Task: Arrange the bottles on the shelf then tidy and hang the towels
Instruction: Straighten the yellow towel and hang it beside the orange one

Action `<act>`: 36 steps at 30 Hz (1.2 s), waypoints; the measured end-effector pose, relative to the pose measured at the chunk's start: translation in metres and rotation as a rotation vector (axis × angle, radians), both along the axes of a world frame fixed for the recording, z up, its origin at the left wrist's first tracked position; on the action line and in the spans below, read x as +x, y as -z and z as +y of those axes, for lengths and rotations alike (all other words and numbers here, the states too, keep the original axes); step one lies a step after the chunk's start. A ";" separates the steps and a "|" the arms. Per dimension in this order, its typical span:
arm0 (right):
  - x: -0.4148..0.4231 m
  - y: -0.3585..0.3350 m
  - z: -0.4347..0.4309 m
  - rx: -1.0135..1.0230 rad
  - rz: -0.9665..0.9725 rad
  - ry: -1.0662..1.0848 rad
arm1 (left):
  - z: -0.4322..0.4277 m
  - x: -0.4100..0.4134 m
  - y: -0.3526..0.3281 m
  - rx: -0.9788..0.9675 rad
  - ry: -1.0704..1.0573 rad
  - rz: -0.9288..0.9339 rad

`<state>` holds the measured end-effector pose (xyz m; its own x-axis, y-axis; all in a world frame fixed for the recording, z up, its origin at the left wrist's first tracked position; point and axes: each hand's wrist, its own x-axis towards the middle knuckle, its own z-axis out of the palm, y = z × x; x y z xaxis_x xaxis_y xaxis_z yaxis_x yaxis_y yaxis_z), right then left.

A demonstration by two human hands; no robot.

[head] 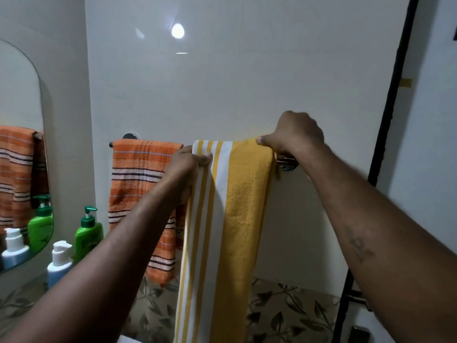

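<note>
The fingers (206,157) of the left hand (186,169) pinched the top left edge of the yellow striped towel (242,206); the right hand (294,136) gripped its right end over the rail (284,161). It hung just beside an orange towel (141,184), with a green bottle (87,233) and a white bottle (59,263) further left.

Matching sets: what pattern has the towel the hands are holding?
The towel is yellow with white stripes; the head view shows it.

Glossy white wall (272,82), lamp glare (177,30) at 12 o'clock. Mirror (19,95) at 9, black frame (389,115) at 3. Leaf-print tiles (284,310) at 6.
</note>
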<state>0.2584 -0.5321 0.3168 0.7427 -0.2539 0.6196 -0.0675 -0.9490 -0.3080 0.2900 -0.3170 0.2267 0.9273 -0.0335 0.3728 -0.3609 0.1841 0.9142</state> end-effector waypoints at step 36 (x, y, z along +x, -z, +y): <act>-0.030 0.154 -0.003 1.156 0.052 -0.801 | 0.013 -0.018 0.100 -0.029 0.208 0.084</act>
<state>0.2288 -0.5348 0.1631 0.9417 -0.0970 0.3223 0.3279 0.0486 -0.9435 0.2722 -0.3036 0.1264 0.9294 -0.2173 0.2985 -0.2357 0.2731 0.9327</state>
